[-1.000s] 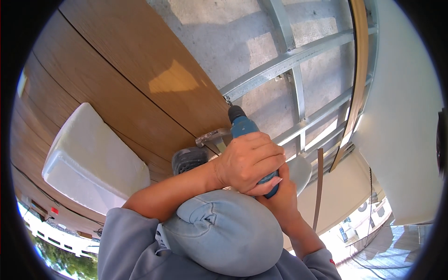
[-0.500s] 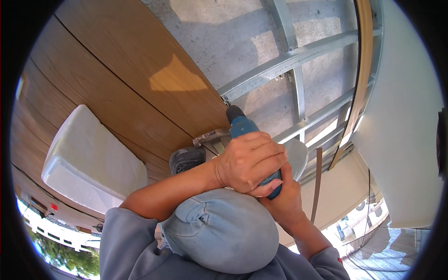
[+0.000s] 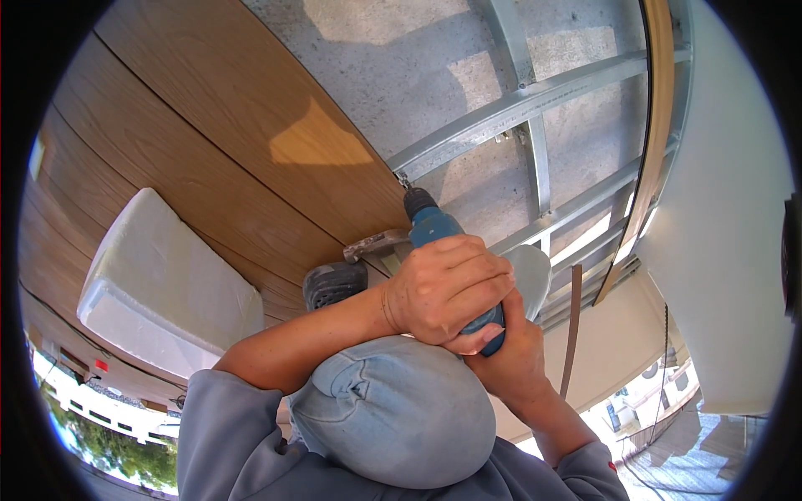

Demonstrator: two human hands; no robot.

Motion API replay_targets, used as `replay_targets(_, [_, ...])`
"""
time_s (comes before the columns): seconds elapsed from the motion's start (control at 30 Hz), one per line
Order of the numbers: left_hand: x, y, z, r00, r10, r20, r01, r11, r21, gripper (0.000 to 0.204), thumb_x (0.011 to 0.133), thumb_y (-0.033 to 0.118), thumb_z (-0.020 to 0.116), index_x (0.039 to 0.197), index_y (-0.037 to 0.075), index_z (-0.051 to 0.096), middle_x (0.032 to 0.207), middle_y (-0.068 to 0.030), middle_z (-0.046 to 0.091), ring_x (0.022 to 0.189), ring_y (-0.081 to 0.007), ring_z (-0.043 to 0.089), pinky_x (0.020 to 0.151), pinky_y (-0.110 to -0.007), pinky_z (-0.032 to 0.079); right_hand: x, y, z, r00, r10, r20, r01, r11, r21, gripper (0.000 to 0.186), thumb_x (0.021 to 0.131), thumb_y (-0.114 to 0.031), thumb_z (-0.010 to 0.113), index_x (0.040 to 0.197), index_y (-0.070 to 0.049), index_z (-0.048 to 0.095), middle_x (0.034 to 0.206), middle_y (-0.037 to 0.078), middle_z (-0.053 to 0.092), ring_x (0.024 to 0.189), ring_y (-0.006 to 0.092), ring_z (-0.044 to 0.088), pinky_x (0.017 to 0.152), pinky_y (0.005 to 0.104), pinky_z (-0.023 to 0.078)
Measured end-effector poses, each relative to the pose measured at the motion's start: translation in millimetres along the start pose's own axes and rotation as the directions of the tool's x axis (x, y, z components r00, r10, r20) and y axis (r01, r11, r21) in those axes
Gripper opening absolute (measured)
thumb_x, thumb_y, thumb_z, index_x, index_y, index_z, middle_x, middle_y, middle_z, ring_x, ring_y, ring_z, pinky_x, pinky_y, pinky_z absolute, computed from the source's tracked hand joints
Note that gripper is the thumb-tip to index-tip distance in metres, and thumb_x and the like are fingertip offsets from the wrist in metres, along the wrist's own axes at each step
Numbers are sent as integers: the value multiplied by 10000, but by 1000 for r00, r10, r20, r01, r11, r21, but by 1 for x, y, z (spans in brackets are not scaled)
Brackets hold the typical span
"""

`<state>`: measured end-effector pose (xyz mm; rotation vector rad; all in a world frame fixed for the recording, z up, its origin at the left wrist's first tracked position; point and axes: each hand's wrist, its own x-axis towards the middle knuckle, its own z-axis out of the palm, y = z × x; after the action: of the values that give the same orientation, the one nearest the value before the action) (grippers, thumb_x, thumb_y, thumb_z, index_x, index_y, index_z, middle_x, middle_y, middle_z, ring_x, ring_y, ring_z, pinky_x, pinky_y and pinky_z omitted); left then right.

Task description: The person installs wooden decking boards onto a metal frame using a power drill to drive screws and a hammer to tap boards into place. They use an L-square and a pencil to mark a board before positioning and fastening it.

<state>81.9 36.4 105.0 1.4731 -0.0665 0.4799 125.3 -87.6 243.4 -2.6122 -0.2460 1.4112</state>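
Note:
A blue and black drill (image 3: 432, 222) points at the metal framing (image 3: 518, 104) along the edge of the wood-look planks (image 3: 209, 108). My left hand (image 3: 447, 292) wraps over the drill's body, and my right hand (image 3: 518, 351) grips it behind and below, partly hidden. Just left of the drill, a hammer (image 3: 368, 244) lies on the planks beside my dark shoe (image 3: 334, 285). My bent knee in pale blue-grey fabric (image 3: 393, 417) fills the area below my hands.
A white block (image 3: 167, 275) sits on the planks at left. A long wooden strip (image 3: 658, 83) runs along the framing at right, beside a pale wall (image 3: 727, 209). A thin brown strip (image 3: 574, 317) stands right of my hands. A cable (image 3: 100, 359) runs along the far left.
The view has shifted slightly over the last second. The drill and both hands hold nearly the same position at the plank edge, with the grip unchanged.

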Motion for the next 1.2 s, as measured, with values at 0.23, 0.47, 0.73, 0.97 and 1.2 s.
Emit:
replay_targets(0.23, [-3, -4, 1, 1000, -1, -25, 1, 1000, 21, 414, 884, 311, 601, 974, -86, 681, 963, -231, 713, 799, -359, 711, 765, -437, 590, 7, 5, 1, 994, -109, -29, 109, 994, 15, 756, 773, -179, 754, 1429, 18, 433, 785, 212, 691, 726, 420, 707, 647, 469, 565])
replay_targets(0.47, [-6, -8, -3, 1000, -20, -23, 21, 999, 30, 387, 779, 284, 696, 964, -56, 694, 981, -190, 699, 835, -339, 687, 815, -418, 578, 11, 11, 8, 994, -105, -21, 105, 994, -8, 761, 758, -157, 756, 1424, 22, 432, 750, 193, 680, 681, 407, 694, 613, 463, 554])
replay_targets(0.73, [-16, -5, -1, 998, 42, -38, -40, 998, 53, 390, 879, 307, 570, 992, -48, 682, 988, -202, 720, 813, -354, 707, 759, -431, 582, 3, 3, 13, 992, -125, -30, 124, 991, -44, 782, 754, -187, 766, 1430, 18, 429, 794, 189, 691, 717, 400, 700, 642, 472, 555])
replay_targets(0.97, [-27, -4, 2, 997, 19, -80, -12, 997, 81, 374, 901, 301, 587, 1049, -29, 684, 1051, -189, 723, 883, -386, 700, 856, -458, 568, 6, 1, 13, 999, -44, -12, 43, 998, -46, 762, 776, -199, 749, 1449, -60, 421, 831, 249, 700, 793, 482, 691, 706, 505, 562])
replay_targets(1.2, [-22, 7, 10, 997, 64, -38, -61, 996, 71, 369, 939, 263, 555, 1089, -47, 688, 1050, -205, 724, 927, -385, 704, 874, -440, 559, -7, 9, 12, 988, -107, -112, 93, 988, -121, 822, 763, -272, 733, 1480, -62, 390, 795, 262, 706, 755, 493, 689, 730, 553, 559])
